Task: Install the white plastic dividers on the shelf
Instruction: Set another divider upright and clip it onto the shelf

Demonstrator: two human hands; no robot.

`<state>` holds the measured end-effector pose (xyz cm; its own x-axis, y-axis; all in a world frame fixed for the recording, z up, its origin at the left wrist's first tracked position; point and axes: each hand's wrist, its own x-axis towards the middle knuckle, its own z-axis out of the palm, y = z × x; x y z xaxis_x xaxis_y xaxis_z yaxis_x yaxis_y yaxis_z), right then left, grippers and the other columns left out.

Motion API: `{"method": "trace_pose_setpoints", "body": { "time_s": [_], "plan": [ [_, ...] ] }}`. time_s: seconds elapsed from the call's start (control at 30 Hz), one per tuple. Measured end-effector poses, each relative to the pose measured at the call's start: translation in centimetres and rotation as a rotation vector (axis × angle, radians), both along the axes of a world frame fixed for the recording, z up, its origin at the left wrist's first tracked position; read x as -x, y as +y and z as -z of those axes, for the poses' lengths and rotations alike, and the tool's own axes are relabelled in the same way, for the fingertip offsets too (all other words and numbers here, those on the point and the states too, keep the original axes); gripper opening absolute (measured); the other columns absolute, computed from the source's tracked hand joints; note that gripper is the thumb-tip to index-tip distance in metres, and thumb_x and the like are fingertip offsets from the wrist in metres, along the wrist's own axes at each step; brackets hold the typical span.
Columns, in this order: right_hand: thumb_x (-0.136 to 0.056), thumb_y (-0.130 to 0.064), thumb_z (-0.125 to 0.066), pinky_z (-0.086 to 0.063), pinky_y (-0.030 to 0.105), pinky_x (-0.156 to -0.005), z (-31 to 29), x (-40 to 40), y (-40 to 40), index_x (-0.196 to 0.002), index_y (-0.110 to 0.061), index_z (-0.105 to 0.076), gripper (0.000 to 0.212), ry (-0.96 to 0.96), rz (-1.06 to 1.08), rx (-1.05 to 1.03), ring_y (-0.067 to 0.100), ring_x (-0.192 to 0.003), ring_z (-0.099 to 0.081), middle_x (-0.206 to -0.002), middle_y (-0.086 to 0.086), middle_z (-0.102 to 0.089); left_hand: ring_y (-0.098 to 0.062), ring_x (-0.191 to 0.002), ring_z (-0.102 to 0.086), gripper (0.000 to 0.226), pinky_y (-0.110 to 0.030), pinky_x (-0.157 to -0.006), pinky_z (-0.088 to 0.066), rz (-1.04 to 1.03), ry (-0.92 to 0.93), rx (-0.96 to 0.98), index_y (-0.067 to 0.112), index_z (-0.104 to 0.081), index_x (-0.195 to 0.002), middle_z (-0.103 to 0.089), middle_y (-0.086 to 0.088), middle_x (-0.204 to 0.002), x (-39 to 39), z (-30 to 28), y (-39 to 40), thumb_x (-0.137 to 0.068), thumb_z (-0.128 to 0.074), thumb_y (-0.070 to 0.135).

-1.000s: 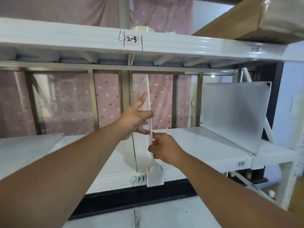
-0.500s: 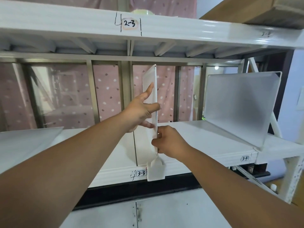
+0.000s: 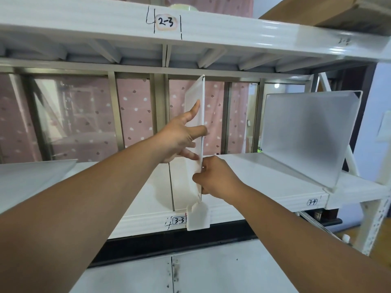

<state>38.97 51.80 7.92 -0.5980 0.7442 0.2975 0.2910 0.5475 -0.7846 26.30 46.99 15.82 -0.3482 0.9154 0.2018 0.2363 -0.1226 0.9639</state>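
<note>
A thin white plastic divider (image 3: 197, 98) stands upright, edge-on to me, on the white shelf (image 3: 264, 187) near the label 3-3. Its front clip (image 3: 197, 218) hangs over the shelf's front lip. My left hand (image 3: 179, 138) lies flat against the divider's left face, fingers spread, thumb hooked over its front edge. My right hand (image 3: 215, 178) pinches the divider's front edge lower down. A second divider (image 3: 304, 134) stands on the shelf to the right, near label 3-4. A third divider (image 3: 31, 178) shows at the left edge.
The upper shelf (image 3: 211, 26), labelled 2-3, runs close above the divider's top. A cardboard box (image 3: 338, 13) sits on it at top right. Metal uprights and a pink dotted curtain (image 3: 135, 115) back the shelf. A lower shelf (image 3: 211, 271) lies beneath my arms.
The view has drawn closer and tilted. Both hands stay on the divider; it now stands more upright and straighter on the shelf, and its top reaches nearer the upper shelf.
</note>
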Motion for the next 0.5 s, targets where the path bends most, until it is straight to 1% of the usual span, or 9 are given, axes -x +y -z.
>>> {"method": "trace_pose_setpoints", "body": {
  "time_s": [0.1,0.17,0.2,0.3,0.37,0.4,0.43,0.5],
  "plan": [
    [-0.077,-0.006,-0.055,-0.061,0.049,-0.065,-0.16,0.30,-0.29,-0.090,-0.003,-0.067,0.018,0.009,-0.012,0.014,0.040,-0.073,-0.071,-0.088,0.022,-0.070,-0.053,-0.144,-0.046,0.087,-0.042,-0.063,-0.068,0.014,0.016,0.003,0.063,-0.031,-0.154,-0.038,-0.003,-0.170,0.25,-0.24,-0.24,-0.094,-0.076,0.019],
    [-0.077,-0.007,-0.055,-0.061,0.044,-0.062,-0.13,0.49,-0.40,-0.089,-0.004,-0.067,0.017,-0.008,-0.007,-0.007,0.038,-0.072,-0.072,-0.086,0.020,-0.070,-0.054,-0.144,-0.044,0.087,-0.041,-0.062,-0.068,0.019,0.026,0.004,0.062,-0.031,-0.155,-0.032,-0.003,-0.173,0.43,-0.28,-0.33,-0.094,-0.076,0.019],
    [-0.076,-0.007,-0.055,-0.060,0.042,-0.061,-0.11,0.56,-0.45,-0.088,-0.004,-0.066,0.016,-0.022,-0.003,-0.018,0.037,-0.071,-0.072,-0.085,0.018,-0.069,-0.054,-0.144,-0.045,0.087,-0.041,-0.062,-0.068,0.015,0.028,0.005,0.062,-0.032,-0.155,-0.032,-0.003,-0.173,0.54,-0.21,-0.39,-0.094,-0.076,0.018],
    [-0.076,-0.008,-0.055,-0.061,0.044,-0.061,-0.11,0.47,-0.42,-0.084,-0.006,-0.063,0.011,-0.039,0.006,-0.027,0.036,-0.068,-0.071,-0.082,0.016,-0.067,-0.052,-0.142,-0.047,0.088,-0.042,-0.064,-0.068,0.014,0.014,-0.001,0.063,-0.033,-0.154,-0.035,-0.004,-0.171,0.60,0.03,-0.41,-0.092,-0.078,0.019],
    [-0.076,-0.008,-0.055,-0.057,0.036,-0.052,-0.12,0.28,-0.48,-0.080,-0.008,-0.061,0.007,-0.050,0.014,-0.036,0.032,-0.061,-0.068,-0.076,0.012,-0.064,-0.052,-0.142,-0.047,0.088,-0.044,-0.066,-0.069,0.021,0.009,-0.008,0.064,-0.033,-0.153,-0.036,-0.003,-0.171,0.56,0.16,-0.32,-0.092,-0.078,0.019],
    [-0.076,-0.008,-0.056,-0.055,0.035,-0.051,-0.10,0.19,-0.59,-0.080,-0.008,-0.060,0.006,-0.053,0.016,-0.040,0.032,-0.061,-0.068,-0.076,0.012,-0.064,-0.052,-0.142,-0.047,0.088,-0.045,-0.067,-0.069,0.023,0.011,-0.009,0.064,-0.032,-0.153,-0.035,-0.003,-0.171,0.51,0.22,-0.26,-0.092,-0.078,0.019],
    [-0.077,-0.009,-0.056,-0.056,0.038,-0.054,-0.04,0.16,-0.64,-0.082,-0.007,-0.061,0.007,-0.053,0.020,-0.046,0.034,-0.064,-0.069,-0.078,0.014,-0.065,-0.052,-0.142,-0.047,0.088,-0.045,-0.068,-0.069,0.024,0.014,-0.009,0.064,-0.032,-0.153,-0.036,-0.003,-0.170,0.43,0.25,-0.17,-0.092,-0.077,0.019],
    [-0.078,-0.010,-0.057,-0.060,0.046,-0.067,0.12,0.15,-0.77,-0.086,-0.006,-0.061,0.010,-0.057,0.031,-0.058,0.036,-0.074,-0.071,-0.086,0.016,-0.067,-0.051,-0.141,-0.048,0.088,-0.045,-0.066,-0.069,0.021,0.017,-0.010,0.065,-0.033,-0.153,-0.039,-0.004,-0.168,0.34,0.25,-0.10,-0.091,-0.077,0.019]
  ]
}}
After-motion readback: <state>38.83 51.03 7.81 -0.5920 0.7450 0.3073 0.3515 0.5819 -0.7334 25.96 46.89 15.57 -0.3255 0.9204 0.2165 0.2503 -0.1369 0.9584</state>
